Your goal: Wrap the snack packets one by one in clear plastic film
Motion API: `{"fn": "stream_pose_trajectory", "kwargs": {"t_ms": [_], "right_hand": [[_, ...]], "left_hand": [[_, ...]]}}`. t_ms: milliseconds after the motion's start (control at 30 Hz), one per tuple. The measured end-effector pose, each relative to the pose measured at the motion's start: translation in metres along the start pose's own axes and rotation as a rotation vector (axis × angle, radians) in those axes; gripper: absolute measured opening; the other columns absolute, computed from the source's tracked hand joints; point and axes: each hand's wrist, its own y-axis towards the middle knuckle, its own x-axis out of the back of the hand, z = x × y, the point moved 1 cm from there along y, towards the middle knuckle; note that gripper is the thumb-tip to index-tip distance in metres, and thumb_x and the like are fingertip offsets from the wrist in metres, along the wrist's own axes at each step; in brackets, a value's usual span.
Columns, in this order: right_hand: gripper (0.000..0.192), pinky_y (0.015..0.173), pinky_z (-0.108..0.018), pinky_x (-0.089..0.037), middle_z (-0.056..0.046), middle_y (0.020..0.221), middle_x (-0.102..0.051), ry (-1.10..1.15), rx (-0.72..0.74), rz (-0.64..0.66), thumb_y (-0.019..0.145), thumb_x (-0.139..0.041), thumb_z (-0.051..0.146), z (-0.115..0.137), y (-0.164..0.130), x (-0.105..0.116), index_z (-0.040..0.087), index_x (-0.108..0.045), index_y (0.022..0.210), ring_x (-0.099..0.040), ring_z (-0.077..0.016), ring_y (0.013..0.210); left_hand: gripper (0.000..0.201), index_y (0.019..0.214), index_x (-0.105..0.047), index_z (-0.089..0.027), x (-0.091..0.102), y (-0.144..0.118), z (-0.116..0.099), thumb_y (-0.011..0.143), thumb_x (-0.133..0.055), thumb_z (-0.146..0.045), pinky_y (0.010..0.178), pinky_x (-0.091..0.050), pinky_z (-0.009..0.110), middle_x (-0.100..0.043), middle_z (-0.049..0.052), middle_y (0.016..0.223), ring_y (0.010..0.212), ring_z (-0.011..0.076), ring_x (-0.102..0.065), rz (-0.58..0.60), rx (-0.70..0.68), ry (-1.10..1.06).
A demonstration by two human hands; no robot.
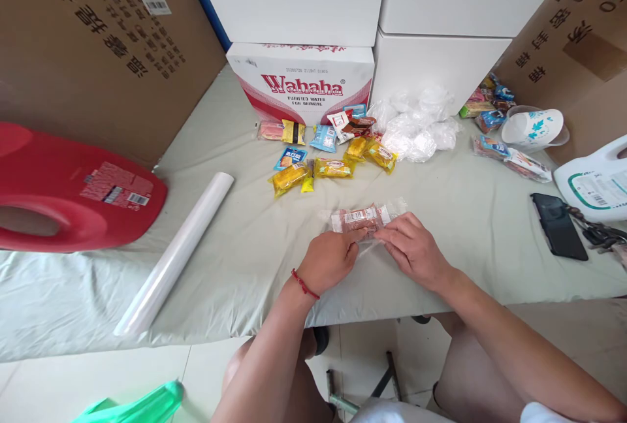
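A clear plastic bag lies on the pale cloth-covered table, with a reddish wrapped snack inside it. My left hand pinches the near edge of the bag and snack. My right hand holds the bag's open end beside it, fingers on the plastic. A red string circles my left wrist. Behind the bag lies a scatter of small snack packets, yellow, blue and red.
A roll of clear film lies at left near a red jug. Crumpled clear bags, a Wahaha box, white boxes and brown cartons stand behind. A phone, keys, a white jug and a cup sit right.
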Motion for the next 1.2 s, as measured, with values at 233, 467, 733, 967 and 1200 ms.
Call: {"fn": "stream_pose_trajectory", "kwargs": {"t_ms": [233,467,733,967,1200], "right_hand": [[0.023,0.07,-0.03,-0.044,-0.006,0.098,-0.062,0.024,-0.204,0.257,0.105,-0.046,0.027,-0.033,0.048,-0.034,0.022,-0.068,0.108,-0.059,-0.0184,0.083],[0.026,0.068,-0.028,-0.039,-0.005,0.094,-0.059,-0.019,-0.197,0.239,0.107,-0.042,0.031,-0.036,0.047,-0.048,0.021,-0.066,0.105,-0.056,-0.0175,0.08],[0.03,0.065,-0.028,-0.037,-0.005,0.091,-0.057,-0.083,-0.16,0.223,0.108,-0.04,0.033,-0.035,0.042,-0.048,0.021,-0.067,0.104,-0.053,-0.0175,0.078],[0.028,0.066,-0.028,-0.04,-0.004,0.089,-0.056,-0.016,-0.179,0.156,0.108,-0.041,0.033,-0.037,0.04,-0.052,0.022,-0.067,0.106,-0.055,-0.0173,0.076],[0.028,0.069,-0.029,-0.043,-0.004,0.09,-0.057,0.046,-0.256,0.118,0.107,-0.042,0.036,-0.036,0.04,-0.054,0.023,-0.067,0.102,-0.058,-0.0176,0.078]], "left_hand": [[0.044,0.136,-0.065,-0.026,0.003,-0.006,-0.002,0.104,-0.035,-0.031,0.067,-0.047,0.03,-0.079,0.007,0.089,0.081,0.0255,-0.074,0.005,0.019,0.06],[0.046,0.117,-0.072,-0.025,0.025,-0.029,0.022,0.104,-0.033,-0.045,0.068,-0.044,0.032,-0.075,0.006,0.085,0.085,0.0272,-0.071,0.009,0.173,0.009],[0.074,0.149,-0.045,-0.011,0.014,-0.008,0.046,0.087,-0.067,-0.046,0.093,-0.052,0.04,-0.063,0.019,0.13,0.112,0.0278,-0.065,-0.499,0.401,-0.335],[0.074,0.148,-0.055,-0.025,0.012,-0.009,0.036,0.077,-0.054,-0.005,0.112,-0.044,0.038,-0.076,0.001,0.096,0.111,0.0185,-0.066,-0.301,0.108,-0.536],[0.036,0.08,-0.077,-0.025,0.023,-0.04,0.06,0.075,-0.046,-0.006,0.078,-0.054,0.033,-0.076,0.001,0.082,0.077,0.0199,-0.068,0.016,0.193,-0.163]]}}
